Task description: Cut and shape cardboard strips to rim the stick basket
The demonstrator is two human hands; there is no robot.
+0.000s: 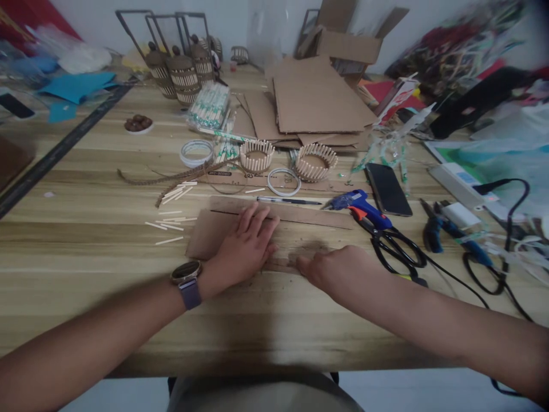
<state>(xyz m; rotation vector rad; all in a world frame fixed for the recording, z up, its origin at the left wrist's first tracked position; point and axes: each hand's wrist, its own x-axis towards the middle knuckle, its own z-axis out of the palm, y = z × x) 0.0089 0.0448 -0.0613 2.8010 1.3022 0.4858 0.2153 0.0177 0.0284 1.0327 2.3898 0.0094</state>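
My left hand (pixel 249 243), with a watch on its wrist, lies flat with fingers spread on a piece of brown cardboard (pixel 208 232). To its right, my right hand (pixel 332 269) is closed, its fingertips low against the table by the end of a narrow cardboard strip (pixel 278 265). Whatever sits inside those fingers is hidden. Just beyond both hands runs a longer cardboard strip (pixel 309 215) with a dark edge. A pen (pixel 289 201) lies behind that strip. Short pale sticks (pixel 171 220) are scattered left of the cardboard.
A blue glue gun (pixel 362 207), black-handled scissors (pixel 397 252), a phone (pixel 389 189) and pliers (pixel 433 226) lie at right. Behind are two stick rings (pixel 316 163), tape rolls (pixel 196 153), stacked cardboard (pixel 319 100) and small lanterns (pixel 184 77). A black cable (pixel 454 280) crosses the right side.
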